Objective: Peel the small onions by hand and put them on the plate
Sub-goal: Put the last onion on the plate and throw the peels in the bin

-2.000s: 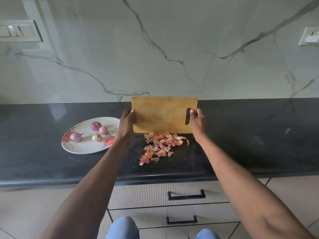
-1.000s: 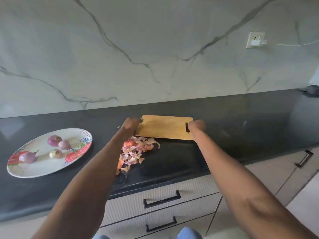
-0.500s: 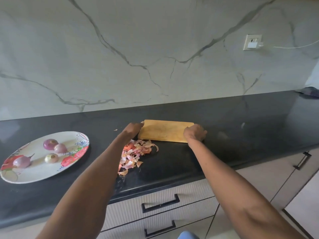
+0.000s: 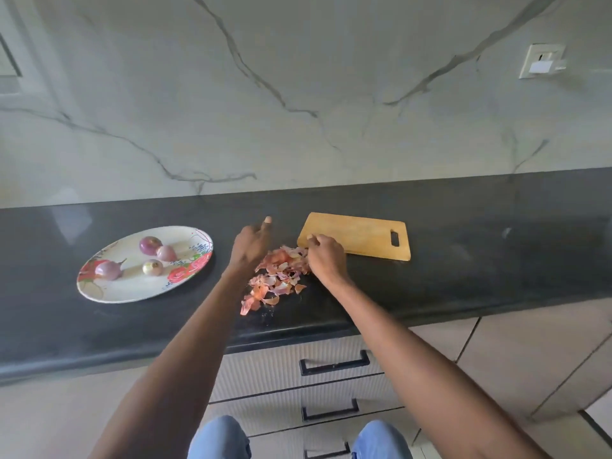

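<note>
Four onions — one's tail right, plate

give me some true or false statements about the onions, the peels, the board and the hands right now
1. Four onions lie on the plate. True.
2. The cutting board is held upright in both hands. False: it lies flat on the counter, and neither hand grips it.
3. The pile of peels lies on the counter, between the two hands. True.
4. The peels are heaped on the plate. False: they are on the counter, right of the plate.
5. The right hand is at the far right edge of the peel pile, fingers curled. True.
6. The left hand holds an onion. False: it holds nothing.
</note>
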